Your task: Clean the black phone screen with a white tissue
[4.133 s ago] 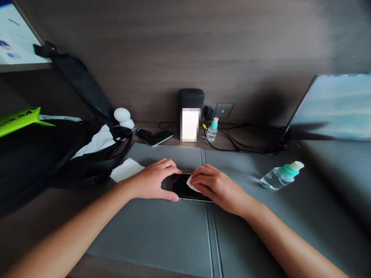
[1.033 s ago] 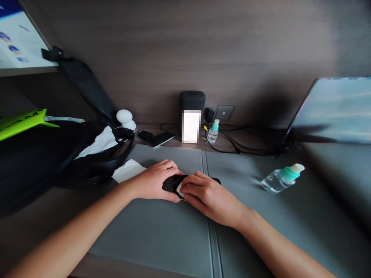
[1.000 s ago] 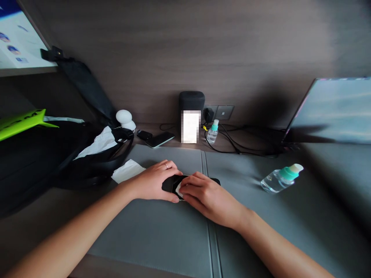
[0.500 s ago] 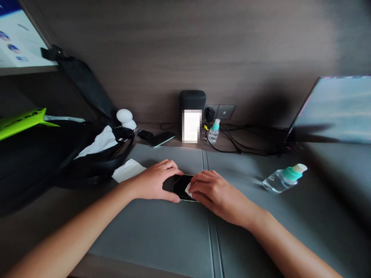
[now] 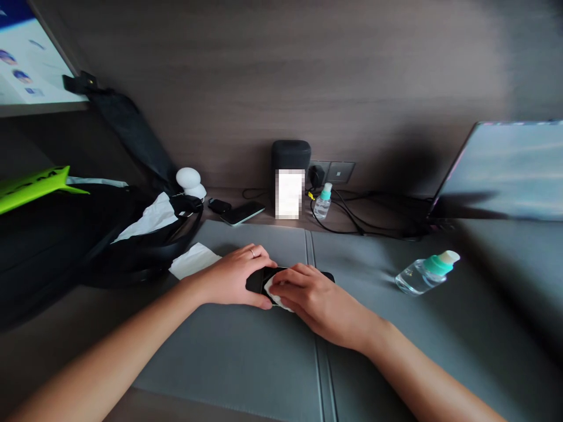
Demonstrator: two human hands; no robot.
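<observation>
A smartphone (image 5: 328, 276) lies flat on the grey desk mat with its dark screen up. My left hand (image 5: 233, 276) grips its left end, thumb on the near edge and fingers on the far edge. My right hand (image 5: 323, 302) pinches a folded white tissue (image 5: 273, 291) and presses it on the screen, close to my left thumb. The right hand covers much of the phone's middle. Behind my left wrist, another white tissue (image 5: 193, 259) rests on the mat.
A spray bottle (image 5: 422, 274) with a teal collar lies tilted at right; a smaller one (image 5: 322, 202) stands among cables. Behind are a black speaker (image 5: 291, 153), a second phone (image 5: 244, 213) and a white round object (image 5: 189, 177). A black bag (image 5: 65, 234) occupies the left, a screen (image 5: 505, 170) the right.
My right hand has slid the tissue leftward across the phone's screen, uncovering the phone's right end. My left hand keeps its grip in the same place.
</observation>
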